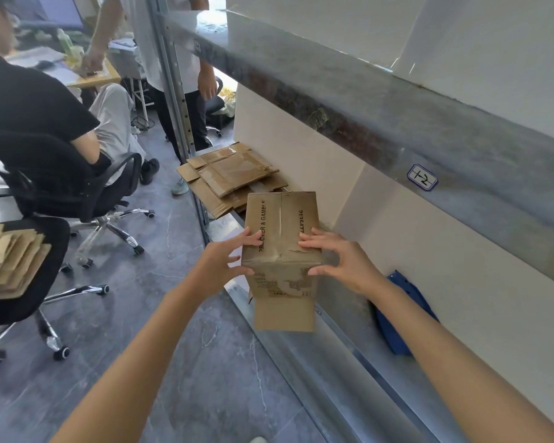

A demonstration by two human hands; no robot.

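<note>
- Cardboard box (282, 238) is hanging upright in the air over the front edge of the lower shelf (301, 362), resting on nothing.
- Left grip (224, 260) is clamping the box's near left corner, fingers on top and thumb on the front face.
- Right grip (339, 263) is clamping the near right corner the same way, so both are gripping the box.
- Top flaps are lying shut along a centre seam with torn tape.
- Bottom flap (283, 311) is hanging down open, so the underside is looking unfinished. Judging this roughly midway, with the bottom left to deal with; folding up or flattening, cannot tell which.
- Flattened boxes (234, 177) are piling up on the shelf just behind the box, so room is tightening there.
- Blue cloth-like item (403, 318) is lying on the shelf to the right, apart from the box.
- Upper shelf beam (397, 123) is running overhead, capping any lift.
- Floor (173, 346) on the left is giving open room, as far as the office chair (29, 260) carrying more cardboard (10, 260).
</note>
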